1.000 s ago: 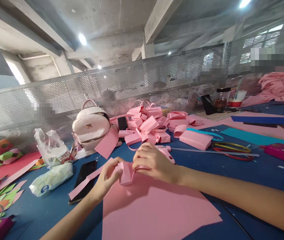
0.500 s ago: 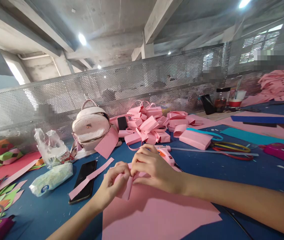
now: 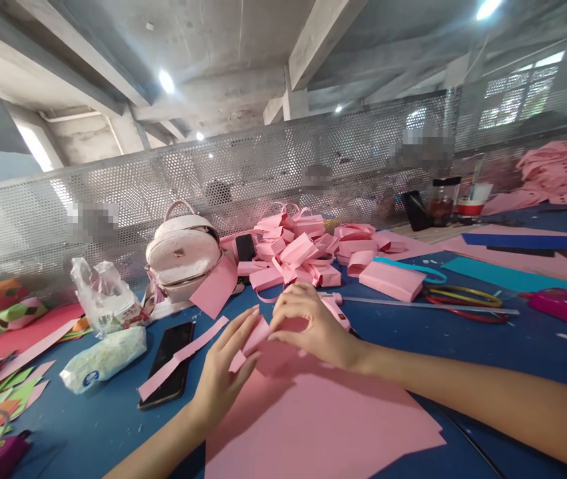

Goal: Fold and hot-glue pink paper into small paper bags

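A small folded piece of pink paper (image 3: 257, 334) is between my hands, above large pink sheets (image 3: 323, 422). My left hand (image 3: 228, 362) holds it from the left, with straight fingers along its far side and the thumb on the near side. On the right, my right hand (image 3: 311, 326) pinches its edge between thumb and curled fingers. Part of the paper is hidden behind the fingers. Just past my right hand lies a pink glue gun (image 3: 334, 307), partly covered by it. A dark phone (image 3: 168, 366) with a pink paper strip (image 3: 184, 359) across it lies left of my left hand.
Small pink paper boxes (image 3: 298, 251) are heaped at the back. Beside them stands a white backpack (image 3: 184, 256). A tissue pack (image 3: 104, 359) and plastic bag (image 3: 106, 299) lie left. Scissors (image 3: 468, 296), a magenta tool (image 3: 566, 309) and a lidded jar (image 3: 444, 203) are right.
My left hand has opened from a curled pinch to straighter fingers along the folded paper, which now tilts differently. My right hand has shifted slightly right and keeps its pinch.
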`<state>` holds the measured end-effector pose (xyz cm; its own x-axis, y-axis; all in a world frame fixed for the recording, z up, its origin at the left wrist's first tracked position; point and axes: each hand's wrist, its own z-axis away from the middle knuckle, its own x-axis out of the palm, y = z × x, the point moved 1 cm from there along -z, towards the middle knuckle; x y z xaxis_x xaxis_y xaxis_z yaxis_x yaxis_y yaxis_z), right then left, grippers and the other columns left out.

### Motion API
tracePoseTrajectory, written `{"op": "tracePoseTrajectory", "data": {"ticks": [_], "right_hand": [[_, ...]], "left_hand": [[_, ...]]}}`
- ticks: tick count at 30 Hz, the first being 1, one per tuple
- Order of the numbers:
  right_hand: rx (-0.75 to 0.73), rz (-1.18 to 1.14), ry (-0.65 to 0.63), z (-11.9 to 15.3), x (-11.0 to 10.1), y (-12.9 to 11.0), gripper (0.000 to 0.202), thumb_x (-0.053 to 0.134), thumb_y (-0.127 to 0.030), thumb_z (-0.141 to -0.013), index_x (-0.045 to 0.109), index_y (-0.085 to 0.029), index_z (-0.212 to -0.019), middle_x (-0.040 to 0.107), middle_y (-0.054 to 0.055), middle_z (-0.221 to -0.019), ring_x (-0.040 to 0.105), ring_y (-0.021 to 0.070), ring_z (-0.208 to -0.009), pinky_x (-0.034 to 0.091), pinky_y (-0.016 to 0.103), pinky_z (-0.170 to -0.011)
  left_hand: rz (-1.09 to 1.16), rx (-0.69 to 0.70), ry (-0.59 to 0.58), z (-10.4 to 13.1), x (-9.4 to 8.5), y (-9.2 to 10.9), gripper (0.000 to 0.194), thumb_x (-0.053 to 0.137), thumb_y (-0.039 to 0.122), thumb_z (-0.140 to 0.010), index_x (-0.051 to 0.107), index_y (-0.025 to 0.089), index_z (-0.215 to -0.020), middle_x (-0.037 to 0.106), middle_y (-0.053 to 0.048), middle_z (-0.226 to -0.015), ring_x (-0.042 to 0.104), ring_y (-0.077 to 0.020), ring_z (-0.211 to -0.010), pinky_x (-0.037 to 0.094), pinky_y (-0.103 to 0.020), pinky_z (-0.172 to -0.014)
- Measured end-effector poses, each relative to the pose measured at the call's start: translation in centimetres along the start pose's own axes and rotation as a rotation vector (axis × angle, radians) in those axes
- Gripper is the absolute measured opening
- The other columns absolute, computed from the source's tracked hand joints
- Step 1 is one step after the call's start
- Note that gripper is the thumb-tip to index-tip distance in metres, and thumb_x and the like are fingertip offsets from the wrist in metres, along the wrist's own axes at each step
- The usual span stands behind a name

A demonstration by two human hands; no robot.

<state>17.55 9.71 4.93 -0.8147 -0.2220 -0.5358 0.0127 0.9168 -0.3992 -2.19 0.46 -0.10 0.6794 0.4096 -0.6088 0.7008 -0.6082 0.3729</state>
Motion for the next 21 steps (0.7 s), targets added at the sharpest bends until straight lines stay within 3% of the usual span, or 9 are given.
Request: {"op": "tracePoseTrajectory", "data": {"ticks": [12,18,21], "right_hand": [[0.004,-0.062,-0.020,0.2,0.2,0.4,0.031,0.067,-0.048,-0.093,0.073,-0.021,-0.079,0.071,0.001,-0.080,0.057,0.0187,-0.083,0.036,0.042,-0.094],[0.097,-0.178,-0.078,0.3,0.4,1.1,0.028,0.072,-0.046,-0.090,0.074,-0.021,-0.078,0.069,0.001,-0.079,0.055,0.0190,-0.083,0.034,0.045,-0.098],[0.157,-0.238,-0.178,0.1,0.4,1.6,0.026,0.075,-0.043,-0.088,0.076,-0.018,-0.079,0.068,0.002,-0.079,0.057,0.0182,-0.082,0.040,0.039,-0.093]], "left_hand": [[0.021,0.017,-0.055,0.1,-0.1,-0.8,0.053,0.047,0.023,-0.104,0.037,0.034,-0.155,0.047,-0.009,-0.157,0.048,-0.0254,-0.142,0.042,-0.040,-0.115],[0.382,-0.215,0.000,0.3,0.8,-1.2,0.066,0.058,0.033,-0.101,0.027,0.036,-0.158,0.056,-0.009,-0.149,0.052,-0.0271,-0.139,0.045,-0.041,-0.111],[0.474,-0.271,-0.014,0.2,0.9,-1.4,0.066,0.060,0.035,-0.099,0.029,0.035,-0.158,0.058,-0.010,-0.146,0.052,-0.0282,-0.138,0.047,-0.041,-0.109]]}}
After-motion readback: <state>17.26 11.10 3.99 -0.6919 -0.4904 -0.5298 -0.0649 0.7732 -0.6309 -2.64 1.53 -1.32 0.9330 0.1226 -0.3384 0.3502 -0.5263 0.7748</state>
